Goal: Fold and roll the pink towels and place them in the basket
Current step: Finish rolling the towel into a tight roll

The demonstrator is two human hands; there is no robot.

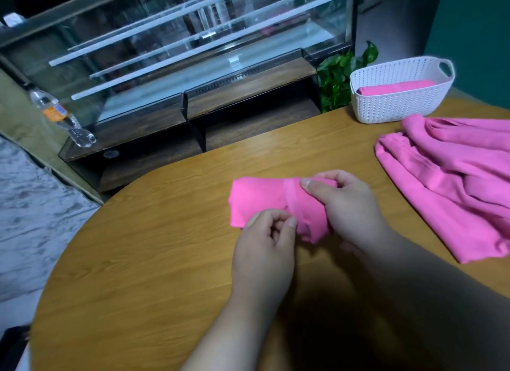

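Rolling pink towel (pixel 256 199) on table (pixel 165 232). Right hand (pixel 347 205) grips roll, thumb on top. Left hand (pixel 265 246) pinches hem. Towel looks soft, light, floppy; may pop open. Best to hold around middle, squeeze snug.

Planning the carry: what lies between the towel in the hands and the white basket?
Head view: only bare table between the half-rolled towel and the basket; the loose towel pile lies just right of that stretch.
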